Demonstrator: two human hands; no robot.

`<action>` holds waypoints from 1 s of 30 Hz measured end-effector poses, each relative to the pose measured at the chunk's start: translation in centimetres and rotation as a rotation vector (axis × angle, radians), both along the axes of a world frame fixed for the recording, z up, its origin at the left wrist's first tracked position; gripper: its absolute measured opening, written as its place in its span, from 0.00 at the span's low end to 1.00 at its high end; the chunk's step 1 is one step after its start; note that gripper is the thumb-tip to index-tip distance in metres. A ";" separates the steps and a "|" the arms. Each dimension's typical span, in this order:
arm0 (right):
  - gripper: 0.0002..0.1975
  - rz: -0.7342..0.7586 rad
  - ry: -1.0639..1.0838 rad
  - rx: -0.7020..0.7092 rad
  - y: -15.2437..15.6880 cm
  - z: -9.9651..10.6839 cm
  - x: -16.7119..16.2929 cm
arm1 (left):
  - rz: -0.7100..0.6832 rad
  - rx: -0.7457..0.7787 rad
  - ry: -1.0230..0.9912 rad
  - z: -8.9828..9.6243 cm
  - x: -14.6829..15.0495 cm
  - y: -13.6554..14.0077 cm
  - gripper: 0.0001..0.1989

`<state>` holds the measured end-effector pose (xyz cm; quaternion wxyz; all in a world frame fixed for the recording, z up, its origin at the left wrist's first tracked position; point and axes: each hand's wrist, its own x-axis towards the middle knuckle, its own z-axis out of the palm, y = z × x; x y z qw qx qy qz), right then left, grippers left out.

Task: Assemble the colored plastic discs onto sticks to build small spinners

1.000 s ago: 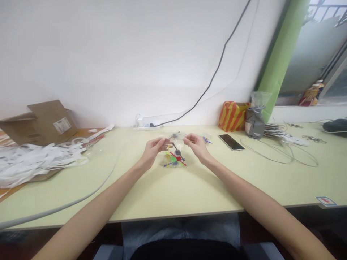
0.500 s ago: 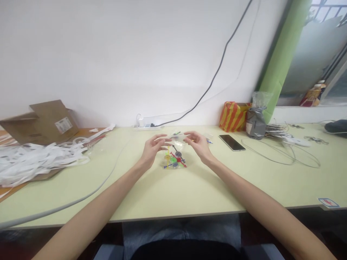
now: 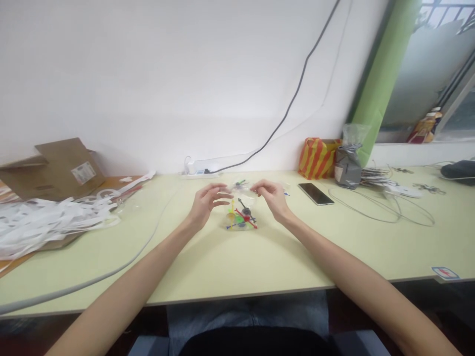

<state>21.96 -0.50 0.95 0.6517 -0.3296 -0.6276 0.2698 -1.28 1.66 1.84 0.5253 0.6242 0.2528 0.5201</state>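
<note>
A clear plastic bag [image 3: 245, 200] stands on the table in front of me. In its lower part lie several small coloured plastic spinners with arrow-shaped pointers [image 3: 242, 218], in red, blue, yellow, green and black. At the left of its upper edge is my left hand [image 3: 208, 201], fingertips closed on the thin film and the lower fingers spread apart. On the other side my right hand [image 3: 271, 198] pinches the bag's upper edge between thumb and forefinger. Just behind, between the hands, a green and dark spinner piece [image 3: 240, 183] shows; I cannot tell what it rests on.
To the right lie a black phone [image 3: 316, 194], looped thin cables [image 3: 382, 220] and a striped red-yellow bag [image 3: 319, 158]. On the left sit a cardboard box [image 3: 67, 168] and a heap of white strips [image 3: 55, 220]. A grey cable [image 3: 122, 267] crosses the left side; a power strip [image 3: 200, 174] is by the wall.
The bag's upper edge has shifted a little between my hands, and the green piece behind shows more clearly. My fingertips have moved slightly farther apart. The view has shifted slightly.
</note>
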 end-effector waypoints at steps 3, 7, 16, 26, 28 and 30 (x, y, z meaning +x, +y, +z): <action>0.11 -0.027 -0.008 -0.033 0.2 -0.1 0.0 | -0.009 -0.006 0.031 -0.3 0.1 0.1 0.20; 0.12 -0.049 -0.032 -0.032 0.3 -0.2 -0.1 | 0.062 0.040 0.140 -0.8 0.4 0.1 0.20; 0.11 -0.085 -0.120 0.034 -0.1 -0.1 -0.1 | 0.110 0.090 0.142 -0.5 0.3 -0.1 0.20; 0.11 -0.099 -0.237 0.085 -0.7 0.3 -0.2 | 0.207 0.134 0.170 -0.3 0.5 -0.2 0.18; 0.10 -0.088 -0.249 0.101 -0.8 0.4 -0.2 | 0.208 0.150 0.179 -0.3 0.6 -0.3 0.18; 0.08 -0.087 -0.240 0.114 -1.0 0.4 -0.4 | 0.207 0.163 0.185 -0.4 0.7 -0.3 0.17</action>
